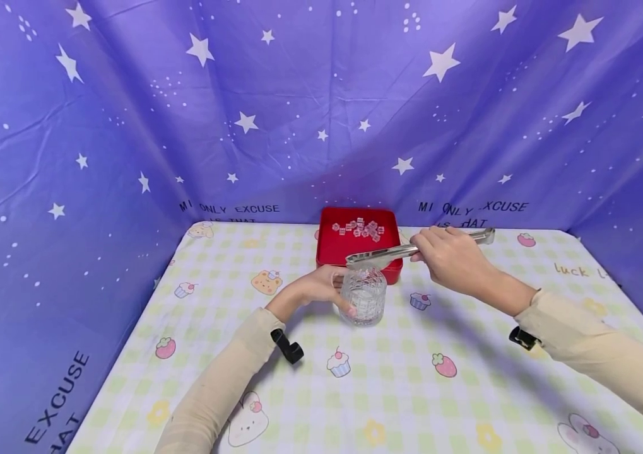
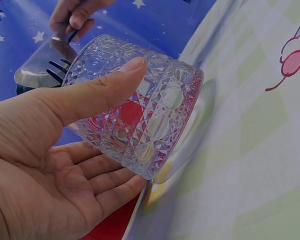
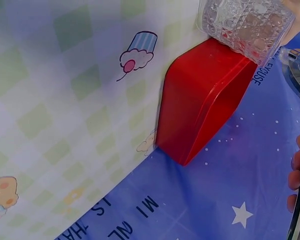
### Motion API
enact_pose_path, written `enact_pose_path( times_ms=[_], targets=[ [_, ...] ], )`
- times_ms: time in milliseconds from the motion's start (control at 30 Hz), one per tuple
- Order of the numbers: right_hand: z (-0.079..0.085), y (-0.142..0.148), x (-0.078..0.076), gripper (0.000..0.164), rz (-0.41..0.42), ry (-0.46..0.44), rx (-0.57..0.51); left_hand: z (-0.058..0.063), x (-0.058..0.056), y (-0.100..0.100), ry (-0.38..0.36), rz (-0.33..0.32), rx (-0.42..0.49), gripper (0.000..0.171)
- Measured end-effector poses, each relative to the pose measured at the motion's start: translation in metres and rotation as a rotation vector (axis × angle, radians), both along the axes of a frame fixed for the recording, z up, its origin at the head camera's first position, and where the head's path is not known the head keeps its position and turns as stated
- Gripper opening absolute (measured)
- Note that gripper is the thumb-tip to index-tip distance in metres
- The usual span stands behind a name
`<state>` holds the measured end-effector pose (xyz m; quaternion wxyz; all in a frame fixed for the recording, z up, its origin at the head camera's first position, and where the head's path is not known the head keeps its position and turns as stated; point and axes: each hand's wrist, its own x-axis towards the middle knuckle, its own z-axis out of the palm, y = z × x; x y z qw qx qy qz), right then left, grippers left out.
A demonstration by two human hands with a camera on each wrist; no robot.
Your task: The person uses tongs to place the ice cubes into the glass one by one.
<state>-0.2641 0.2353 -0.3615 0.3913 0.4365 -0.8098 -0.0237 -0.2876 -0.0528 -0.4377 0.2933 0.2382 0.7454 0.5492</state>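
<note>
Grip: left hand [image 1: 321, 287] holds a clear, round, cut-pattern tumbler [image 1: 368, 302], thumb across its near side, fingers round the far side. Right hand [image 1: 452, 258] is wrapped round long, silver metal tongs [image 1: 389, 254] at mid-length, tips over the tumbler's rim. Cannot tell whether the tips pinch anything, or whether the tumbler's base touches the cloth.

Step in hand, as judged: transfer of a piece into the tumbler. Next move would call for a steady tumbler, tips centred over its mouth, then an easing of the squeeze.

Outward: shallow red rectangular tray [image 1: 335, 252] with rounded corners, just behind the tumbler; small, clear, pink-tinged cubes [image 1: 365, 232] lie loose toward its far side. Obstruction: tumbler and left fingers sit before the tray's near wall, so a reach back must pass above them.

Beneath: green-and-white checked cloth [image 1: 298, 403] with cartoon prints. Behind: blue-violet fabric backdrop [image 1: 298, 75] with white stars.
</note>
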Motion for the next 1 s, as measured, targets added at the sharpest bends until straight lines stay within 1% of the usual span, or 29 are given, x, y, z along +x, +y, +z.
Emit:
enact_pose_path(
  times_ms=[133, 467, 700, 833, 1000],
  targets=[
    [-0.002, -0.001, 0.0, 0.048, -0.004, -0.003, -0.006, -0.001, 0.0, 0.0, -0.008, 0.006, -0.006, 0.07],
    [-0.002, -0.003, -0.002, 0.05, -0.019, -0.01, -0.011, -0.001, 0.001, 0.0, -0.004, 0.017, -0.017, 0.071],
    [0.002, -0.003, -0.007, 0.05, -0.024, 0.009, -0.034, -0.001, 0.0, 0.0, 0.021, -0.003, -0.007, 0.071],
    [0.006, -0.004, -0.011, 0.051, -0.035, 0.017, -0.049, -0.001, -0.001, 0.0, 0.022, 0.0, -0.01, 0.07],
    [0.011, -0.005, -0.015, 0.053, -0.069, 0.022, -0.085, 0.0, -0.001, -0.001, 0.011, 0.013, -0.015, 0.071]
  ],
)
